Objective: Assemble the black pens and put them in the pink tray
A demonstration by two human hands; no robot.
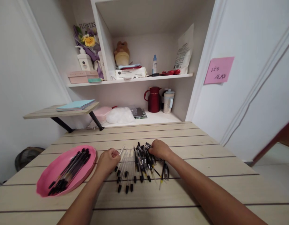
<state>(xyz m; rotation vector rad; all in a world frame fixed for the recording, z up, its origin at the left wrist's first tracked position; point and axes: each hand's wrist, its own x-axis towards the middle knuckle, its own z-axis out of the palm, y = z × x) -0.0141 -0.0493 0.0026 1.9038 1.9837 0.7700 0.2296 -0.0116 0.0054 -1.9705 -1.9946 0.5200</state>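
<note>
Here, left fingers (pixel 115 153) pinching a clear tube (pixel 122 150), right fingers (pixel 154 150) at piled pens (pixel 140 162), grip unclear

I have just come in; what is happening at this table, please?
A person is handling pens at a table. The left hand pinches a clear tube; the right hand is at a pile of pens, its grip hidden. Beside the left hand, clear tubes with black ends lie on the table. At the left, a pink tray holds a bunch of dark pens.
</note>
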